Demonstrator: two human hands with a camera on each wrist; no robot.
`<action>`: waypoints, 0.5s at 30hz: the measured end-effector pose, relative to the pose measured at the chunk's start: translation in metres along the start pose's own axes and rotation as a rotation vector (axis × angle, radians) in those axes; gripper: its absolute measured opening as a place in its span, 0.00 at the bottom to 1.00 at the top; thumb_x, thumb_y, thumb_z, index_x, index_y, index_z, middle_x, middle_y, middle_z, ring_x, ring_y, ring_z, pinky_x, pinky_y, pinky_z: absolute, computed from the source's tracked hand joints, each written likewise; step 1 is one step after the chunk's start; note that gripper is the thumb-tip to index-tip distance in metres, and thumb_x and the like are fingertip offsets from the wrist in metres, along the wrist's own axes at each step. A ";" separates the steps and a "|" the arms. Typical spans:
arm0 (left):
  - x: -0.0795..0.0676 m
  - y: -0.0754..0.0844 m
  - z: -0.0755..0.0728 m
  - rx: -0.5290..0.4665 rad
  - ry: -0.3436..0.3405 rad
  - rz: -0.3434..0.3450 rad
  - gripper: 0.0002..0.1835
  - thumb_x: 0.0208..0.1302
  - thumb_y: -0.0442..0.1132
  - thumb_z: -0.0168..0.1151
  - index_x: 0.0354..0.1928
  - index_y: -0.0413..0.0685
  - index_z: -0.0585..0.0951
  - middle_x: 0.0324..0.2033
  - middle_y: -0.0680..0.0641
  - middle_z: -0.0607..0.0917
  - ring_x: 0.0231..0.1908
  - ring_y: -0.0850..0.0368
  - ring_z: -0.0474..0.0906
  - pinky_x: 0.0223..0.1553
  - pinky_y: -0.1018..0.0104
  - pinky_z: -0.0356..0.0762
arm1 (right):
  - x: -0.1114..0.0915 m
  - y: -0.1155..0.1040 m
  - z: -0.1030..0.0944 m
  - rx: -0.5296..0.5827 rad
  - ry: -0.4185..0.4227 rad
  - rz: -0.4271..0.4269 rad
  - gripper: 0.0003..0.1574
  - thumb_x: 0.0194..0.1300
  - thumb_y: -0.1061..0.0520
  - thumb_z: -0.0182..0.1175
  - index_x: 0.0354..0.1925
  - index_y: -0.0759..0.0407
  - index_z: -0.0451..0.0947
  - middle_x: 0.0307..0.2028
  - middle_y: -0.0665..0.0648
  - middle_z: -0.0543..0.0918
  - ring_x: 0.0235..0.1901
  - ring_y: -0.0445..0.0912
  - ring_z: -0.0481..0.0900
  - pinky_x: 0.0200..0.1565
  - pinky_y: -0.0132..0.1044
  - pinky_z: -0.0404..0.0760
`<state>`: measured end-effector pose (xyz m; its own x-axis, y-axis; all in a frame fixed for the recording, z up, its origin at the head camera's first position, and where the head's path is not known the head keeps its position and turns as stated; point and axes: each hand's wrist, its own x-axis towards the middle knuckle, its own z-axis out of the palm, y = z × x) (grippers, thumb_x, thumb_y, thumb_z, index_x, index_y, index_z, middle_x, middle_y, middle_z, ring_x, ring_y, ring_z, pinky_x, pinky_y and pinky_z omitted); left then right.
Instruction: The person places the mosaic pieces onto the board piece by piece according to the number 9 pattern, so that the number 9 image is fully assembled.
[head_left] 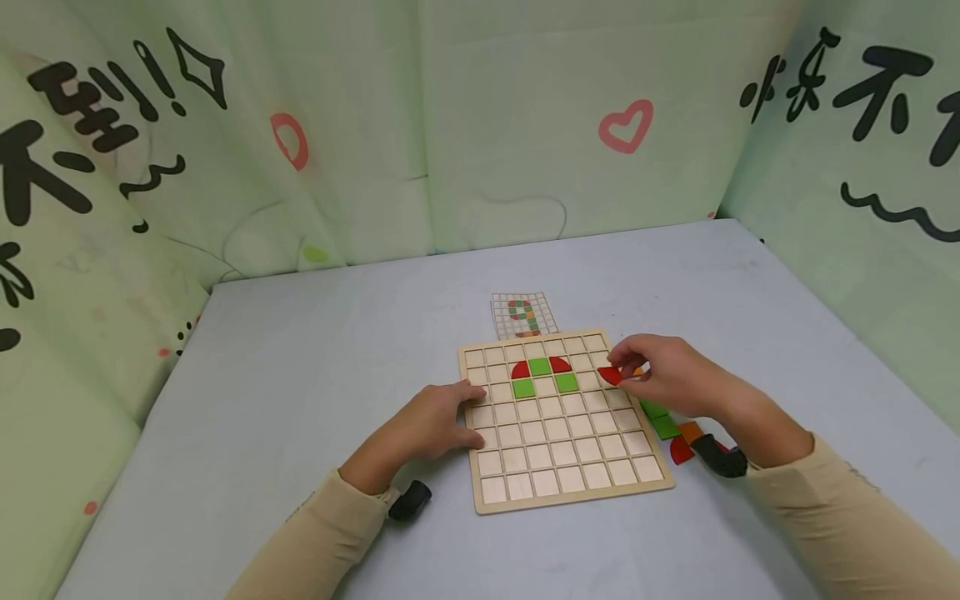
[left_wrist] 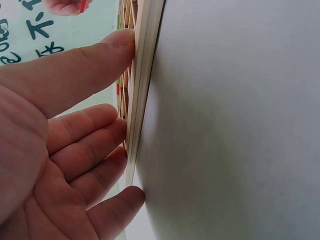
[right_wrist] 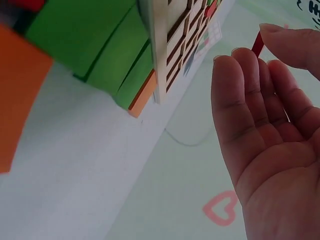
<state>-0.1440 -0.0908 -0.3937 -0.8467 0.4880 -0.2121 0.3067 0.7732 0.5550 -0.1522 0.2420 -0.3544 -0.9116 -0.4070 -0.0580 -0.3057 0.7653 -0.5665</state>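
Note:
A wooden grid board [head_left: 547, 456] lies on the table, with two red quarter-circle pieces [head_left: 521, 370] and several green square tiles [head_left: 539, 367] set in its upper cells. My left hand [head_left: 431, 421] rests at the board's left side. In the left wrist view, its thumb touches the board's edge [left_wrist: 142, 75], with the other fingers spread alongside. Over the board's upper right side, my right hand [head_left: 678, 375] pinches a red quarter-circle piece [head_left: 611, 376] between thumb and fingers. The right wrist view shows that red piece [right_wrist: 257, 45] edge-on, partly hidden by the fingertips.
A printed pattern card [head_left: 498, 317] lies just behind the board, its lower part covered. Beside the board's right edge lie loose green tiles [head_left: 663, 425], an orange tile [head_left: 691, 432] and a red piece [head_left: 681, 451], partly hidden by the right arm. Pale green curtains [head_left: 495, 150] surround the table.

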 end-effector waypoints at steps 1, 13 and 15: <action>0.000 0.000 0.000 -0.001 0.000 -0.001 0.35 0.57 0.40 0.76 0.67 0.43 0.75 0.62 0.44 0.78 0.65 0.47 0.71 0.62 0.54 0.70 | 0.001 -0.001 0.001 0.002 -0.004 -0.008 0.16 0.63 0.63 0.66 0.49 0.66 0.78 0.41 0.53 0.82 0.43 0.50 0.79 0.47 0.48 0.81; 0.000 0.000 0.000 -0.015 -0.003 -0.015 0.35 0.57 0.40 0.76 0.67 0.43 0.75 0.63 0.44 0.78 0.66 0.47 0.69 0.63 0.54 0.69 | 0.012 -0.014 0.008 0.020 -0.043 -0.063 0.16 0.63 0.63 0.66 0.49 0.64 0.78 0.43 0.52 0.82 0.42 0.48 0.79 0.44 0.43 0.81; 0.000 0.001 -0.001 -0.014 -0.002 -0.014 0.35 0.57 0.40 0.76 0.67 0.43 0.75 0.63 0.45 0.78 0.66 0.47 0.69 0.63 0.54 0.69 | 0.014 -0.015 0.010 0.021 -0.048 -0.075 0.16 0.63 0.63 0.67 0.49 0.65 0.79 0.42 0.52 0.82 0.42 0.48 0.79 0.44 0.42 0.82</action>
<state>-0.1437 -0.0907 -0.3927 -0.8499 0.4781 -0.2216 0.2889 0.7744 0.5629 -0.1578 0.2199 -0.3550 -0.8720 -0.4866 -0.0538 -0.3662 0.7213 -0.5878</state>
